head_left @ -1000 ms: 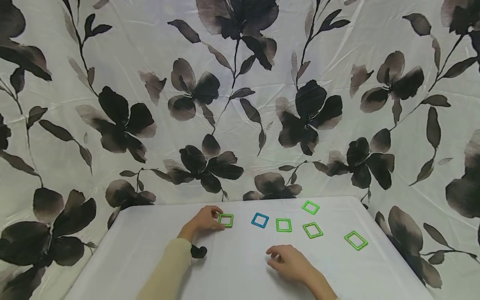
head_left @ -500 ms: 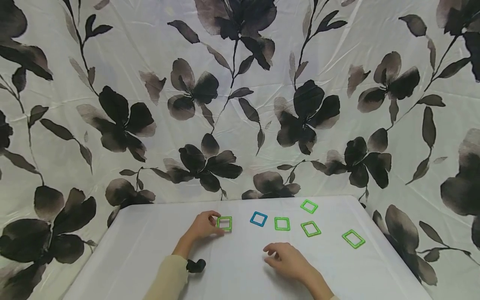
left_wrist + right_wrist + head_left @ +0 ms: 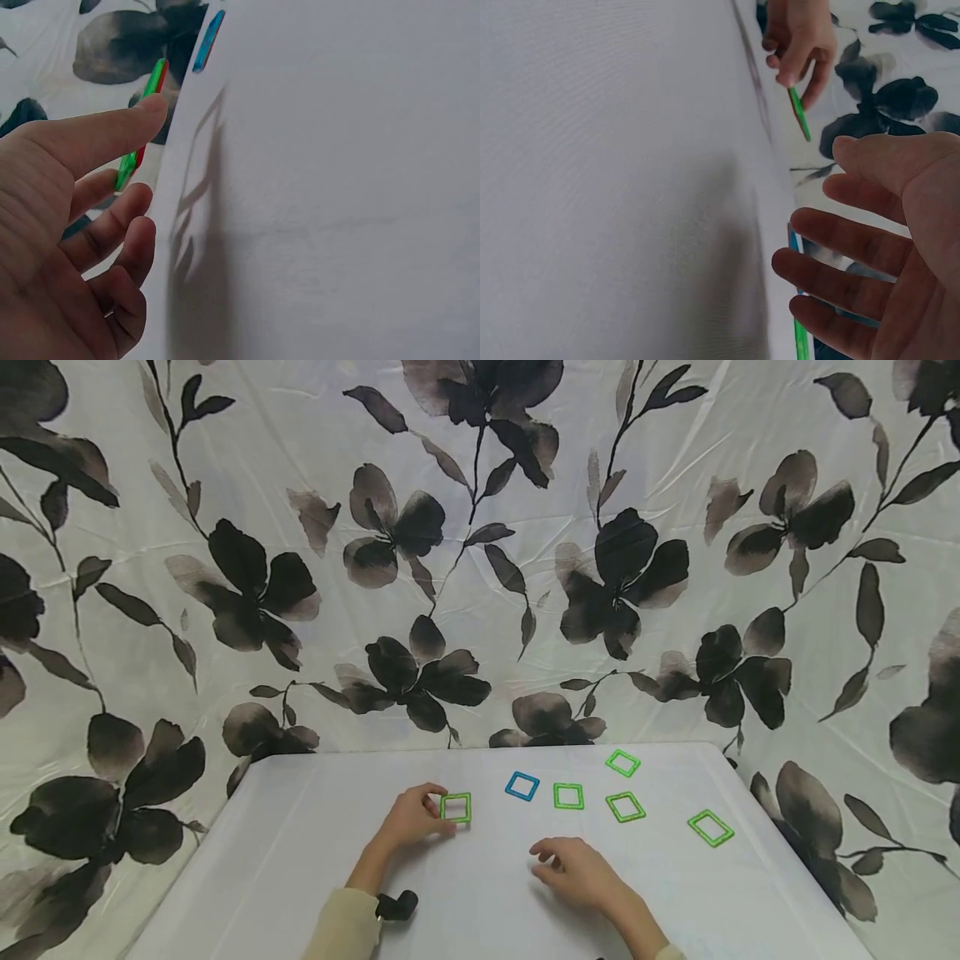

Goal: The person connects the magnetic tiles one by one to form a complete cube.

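Observation:
The left hand (image 3: 415,817) pinches a green square frame (image 3: 468,808) by its left side, between thumb and fingers. In the left wrist view the green piece (image 3: 156,77), with a red edge, is held above the white surface and casts a shadow. The right hand (image 3: 583,872) holds nothing, hovering over the table with fingers loosely bent; in the right wrist view its fingers (image 3: 840,281) are spread apart. A blue square frame (image 3: 522,786) lies to the right of the held piece, and beside it a green frame (image 3: 568,808).
More green frames lie on the right part of the white table (image 3: 300,827): one at the back (image 3: 623,751), one below it (image 3: 626,819) and one farther right (image 3: 711,841). A floral cloth (image 3: 450,568) hangs behind the table.
The left hand has lifted the green frame from the table and drawn it slightly toward the near side. The right hand has barely moved, and the head view has shifted slightly.

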The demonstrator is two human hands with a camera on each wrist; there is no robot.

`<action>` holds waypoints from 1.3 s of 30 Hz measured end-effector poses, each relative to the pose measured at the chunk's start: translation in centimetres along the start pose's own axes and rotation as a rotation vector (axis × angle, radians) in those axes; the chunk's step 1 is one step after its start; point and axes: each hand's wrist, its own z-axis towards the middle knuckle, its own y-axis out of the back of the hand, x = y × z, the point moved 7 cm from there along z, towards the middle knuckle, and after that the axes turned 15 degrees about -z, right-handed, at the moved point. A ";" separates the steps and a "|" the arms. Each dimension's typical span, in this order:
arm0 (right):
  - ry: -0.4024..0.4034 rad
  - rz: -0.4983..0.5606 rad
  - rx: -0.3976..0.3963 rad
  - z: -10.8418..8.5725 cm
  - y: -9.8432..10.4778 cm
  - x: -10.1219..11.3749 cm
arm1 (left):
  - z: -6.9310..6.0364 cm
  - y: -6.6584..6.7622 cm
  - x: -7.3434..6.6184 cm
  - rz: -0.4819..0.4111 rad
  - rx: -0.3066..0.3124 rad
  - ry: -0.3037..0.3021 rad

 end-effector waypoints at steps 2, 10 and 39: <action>0.002 0.006 0.007 0.0 -0.1 0.0 | -0.5 -0.2 -0.3 -0.001 0.000 -0.003; -0.001 -0.002 0.003 -0.3 0.0 0.1 | -2.5 -1.6 -0.9 -0.006 -0.002 -0.031; -0.004 -0.072 0.000 -0.4 0.8 -1.6 | -4.6 -5.3 -3.3 0.041 0.036 -0.059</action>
